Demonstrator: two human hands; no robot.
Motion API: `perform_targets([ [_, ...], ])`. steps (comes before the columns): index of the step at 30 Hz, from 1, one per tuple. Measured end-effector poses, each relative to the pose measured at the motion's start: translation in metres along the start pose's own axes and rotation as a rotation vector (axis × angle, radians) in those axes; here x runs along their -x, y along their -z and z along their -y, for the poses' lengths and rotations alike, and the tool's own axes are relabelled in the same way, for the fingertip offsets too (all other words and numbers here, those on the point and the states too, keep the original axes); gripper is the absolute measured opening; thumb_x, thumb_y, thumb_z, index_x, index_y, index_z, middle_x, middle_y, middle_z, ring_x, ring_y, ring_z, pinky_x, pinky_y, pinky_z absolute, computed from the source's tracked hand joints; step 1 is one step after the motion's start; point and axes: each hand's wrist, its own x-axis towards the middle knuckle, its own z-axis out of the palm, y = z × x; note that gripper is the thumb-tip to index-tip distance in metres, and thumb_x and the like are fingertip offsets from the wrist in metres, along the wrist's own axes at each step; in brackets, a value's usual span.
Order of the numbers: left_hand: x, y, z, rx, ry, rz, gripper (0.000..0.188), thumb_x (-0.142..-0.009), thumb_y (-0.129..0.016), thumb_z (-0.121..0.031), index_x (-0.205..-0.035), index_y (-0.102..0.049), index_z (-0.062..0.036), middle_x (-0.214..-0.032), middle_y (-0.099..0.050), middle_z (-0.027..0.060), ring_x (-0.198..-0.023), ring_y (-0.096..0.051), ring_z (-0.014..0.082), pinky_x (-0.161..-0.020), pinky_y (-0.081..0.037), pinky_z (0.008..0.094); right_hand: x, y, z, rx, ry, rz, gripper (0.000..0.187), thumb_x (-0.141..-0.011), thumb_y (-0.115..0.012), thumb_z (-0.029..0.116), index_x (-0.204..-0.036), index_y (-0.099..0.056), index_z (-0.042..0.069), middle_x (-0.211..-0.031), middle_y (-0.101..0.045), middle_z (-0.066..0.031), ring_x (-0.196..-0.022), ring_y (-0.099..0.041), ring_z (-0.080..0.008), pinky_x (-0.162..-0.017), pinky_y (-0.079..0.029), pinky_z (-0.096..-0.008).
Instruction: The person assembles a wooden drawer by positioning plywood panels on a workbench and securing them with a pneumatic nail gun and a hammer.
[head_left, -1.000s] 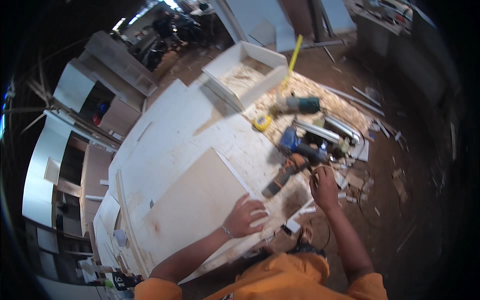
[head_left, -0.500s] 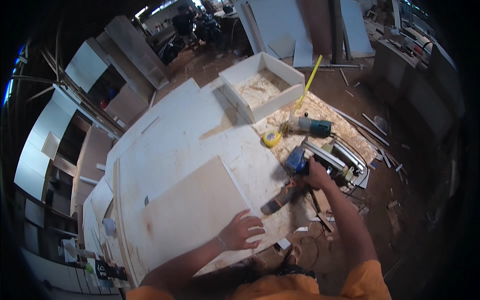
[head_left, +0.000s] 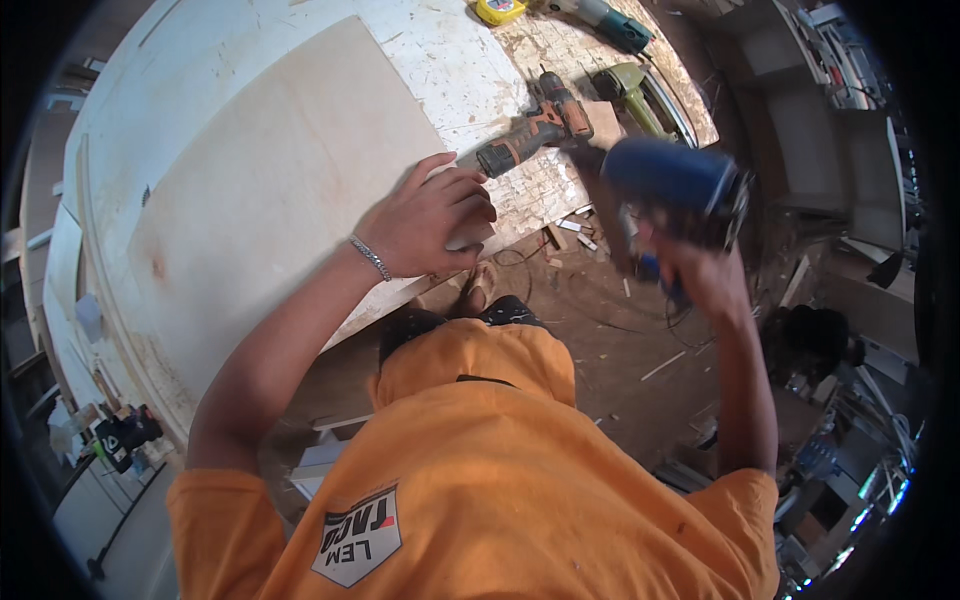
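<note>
The right hand holds a blurry blue power tool, at three o'clock from the left hand. The left hand sits by the edge of a flat, pale wooden board, fingers loosely bent and apart. An orange-and-black drill lies at two o'clock, past a strip of scratched white surface. Brown floor spreads at four o'clock, beyond the surface's edge.

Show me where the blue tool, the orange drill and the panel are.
Blue tool [head_left: 672, 178]: head view, on its motion-blurred blue body.
Orange drill [head_left: 544, 126]: head view, near its middle, where grip meets body.
Panel [head_left: 285, 160]: head view, on its bare upper face.
</note>
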Motion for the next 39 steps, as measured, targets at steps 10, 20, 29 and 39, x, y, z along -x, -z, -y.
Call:
perform_targets([
  [10, 0.008, -0.002, 0.008, 0.097, 0.025, -0.041, 0.05, -0.079, -0.084, -0.039, -0.118, -0.062, -0.0155, -0.125, -0.064, 0.0018, -0.136, -0.052, 0.0185, -0.124, -0.031, 0.0432, 0.013, -0.073, 0.009, 0.332, 0.078, 0.21, 0.039, -0.083, -0.079, 0.019, -0.115, -0.07, 0.0, -0.102, -0.076, -0.0158, -0.098, -0.074, -0.0222, -0.086, -0.056, -0.0374],
  [20, 0.011, -0.013, 0.014, 0.06, 0.011, -0.108, 0.059, -0.076, -0.085, -0.045, -0.119, -0.061, -0.0129, -0.128, -0.063, 0.0025, -0.14, -0.048, 0.0188, -0.124, -0.031, 0.0429, 0.006, -0.078, 0.025, 0.447, 0.116, 0.248, 0.034, -0.081, -0.08, 0.019, -0.108, -0.072, 0.0, -0.095, -0.076, -0.0179, -0.092, -0.076, -0.0295, -0.079, -0.058, -0.0379],
  [29, 0.012, -0.01, 0.013, 0.08, 0.005, -0.146, 0.063, -0.075, -0.086, -0.041, -0.122, -0.06, -0.0101, -0.13, -0.062, 0.0065, -0.139, -0.049, 0.0226, -0.122, -0.033, 0.043, 0.001, -0.078, 0.039, 0.54, 0.168, 0.258, 0.034, -0.081, -0.079, 0.019, -0.109, -0.07, 0.002, -0.096, -0.075, -0.0204, -0.096, -0.073, -0.0369, -0.08, -0.058, -0.0412],
  [39, 0.011, -0.003, 0.007, 0.057, 0.041, -0.12, 0.065, -0.074, -0.088, -0.036, -0.127, -0.06, -0.0108, -0.138, -0.058, 0.0093, -0.141, -0.045, 0.0286, -0.122, -0.033, 0.0432, 0.022, -0.055, 0.037, 0.271, 0.105, 0.145, 0.037, -0.083, -0.08, 0.013, -0.116, -0.068, 0.0, -0.107, -0.075, -0.0102, -0.096, -0.068, -0.0175, -0.089, -0.054, -0.0349],
])
